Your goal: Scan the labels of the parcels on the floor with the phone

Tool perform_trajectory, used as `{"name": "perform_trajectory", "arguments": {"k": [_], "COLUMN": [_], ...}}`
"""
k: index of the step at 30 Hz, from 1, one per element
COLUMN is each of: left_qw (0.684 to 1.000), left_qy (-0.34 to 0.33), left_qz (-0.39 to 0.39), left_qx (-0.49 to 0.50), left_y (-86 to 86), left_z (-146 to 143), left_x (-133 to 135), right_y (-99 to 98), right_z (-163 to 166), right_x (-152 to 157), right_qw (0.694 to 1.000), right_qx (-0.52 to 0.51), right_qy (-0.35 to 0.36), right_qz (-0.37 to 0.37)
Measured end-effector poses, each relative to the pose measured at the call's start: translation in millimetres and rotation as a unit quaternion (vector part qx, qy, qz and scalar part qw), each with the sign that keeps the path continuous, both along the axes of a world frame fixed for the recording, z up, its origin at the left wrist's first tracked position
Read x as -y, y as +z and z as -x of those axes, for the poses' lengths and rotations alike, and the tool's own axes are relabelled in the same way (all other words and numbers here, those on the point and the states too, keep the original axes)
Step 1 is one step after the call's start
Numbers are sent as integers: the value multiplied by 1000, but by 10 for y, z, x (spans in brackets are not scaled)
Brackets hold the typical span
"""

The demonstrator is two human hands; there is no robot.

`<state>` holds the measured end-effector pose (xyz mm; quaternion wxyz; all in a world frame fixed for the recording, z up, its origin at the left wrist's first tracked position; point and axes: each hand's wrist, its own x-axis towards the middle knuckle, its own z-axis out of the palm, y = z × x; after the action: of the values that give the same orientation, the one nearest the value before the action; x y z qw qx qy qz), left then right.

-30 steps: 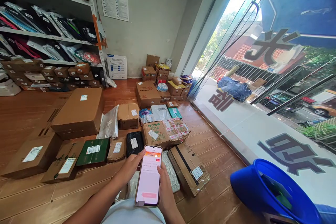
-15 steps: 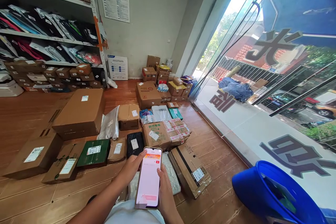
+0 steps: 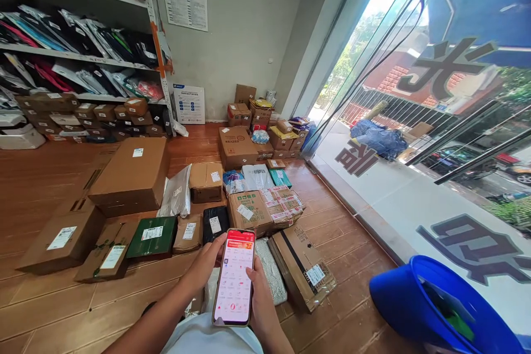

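Head view looks down over a wooden floor [image 3: 50, 310] crowded with parcels, and low in the middle both hands hold up a phone [image 3: 234, 275] with its lit pink-and-white screen facing the wearer. Her left hand [image 3: 206, 263] wraps the phone's left edge, fingers curled behind it and the thumb lying along the upper left rim. Her right hand [image 3: 260, 301] grips the lower right side, with the thumb resting on the screen's right edge. So both sets of fingers are closed on the phone, which hangs above the lap, clear of the floor. Just beyond it lie a black bag [image 3: 214, 224] and a grey padded envelope [image 3: 271, 270], with a flat cardboard box [image 3: 302, 265] beside that. Further left sit a green box [image 3: 151, 237] and a large brown carton [image 3: 131, 174]. More boxes are stacked against the far wall, and shelves [image 3: 74, 55] on the left hold bagged packages. A blue bin [image 3: 418, 304] sits at lower right, near the glass door [image 3: 435, 121] that runs along the right side.
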<state>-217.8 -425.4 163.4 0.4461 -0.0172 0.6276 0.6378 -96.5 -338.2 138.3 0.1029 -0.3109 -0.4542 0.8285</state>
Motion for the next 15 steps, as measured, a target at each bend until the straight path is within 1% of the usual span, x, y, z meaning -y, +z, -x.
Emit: {"name": "perform_trajectory", "arguments": {"k": [3, 5, 7, 9, 12, 14, 15], "left_qw": [1000, 1000, 1000, 1000, 999, 999, 999], "left_qy": [-9, -15, -8, 0, -5, -11, -14], "left_qz": [2, 5, 11, 12, 29, 35, 36], "left_qx": [-10, -17, -15, -13, -18, 6, 31], "left_y": [3, -22, -48, -64, -124, -267, -390], "left_z": [-5, -18, -33, -47, -58, -66, -78], "left_x": [3, 21, 41, 49, 34, 32, 49], "right_y": [-18, -32, -61, -128, -344, -579, -722], "right_z": [15, 28, 43, 55, 52, 32, 19], "right_x": [1, -1, 1, 12, 43, 46, 33], "right_qw": [998, 996, 997, 999, 999, 998, 998], "right_qx": [39, 51, 42, 35, 46, 52, 57], "right_qy": [-14, -24, -21, -12, -8, -18, -22], "right_qz": [49, 70, 65, 39, -4, -1, 15]}}
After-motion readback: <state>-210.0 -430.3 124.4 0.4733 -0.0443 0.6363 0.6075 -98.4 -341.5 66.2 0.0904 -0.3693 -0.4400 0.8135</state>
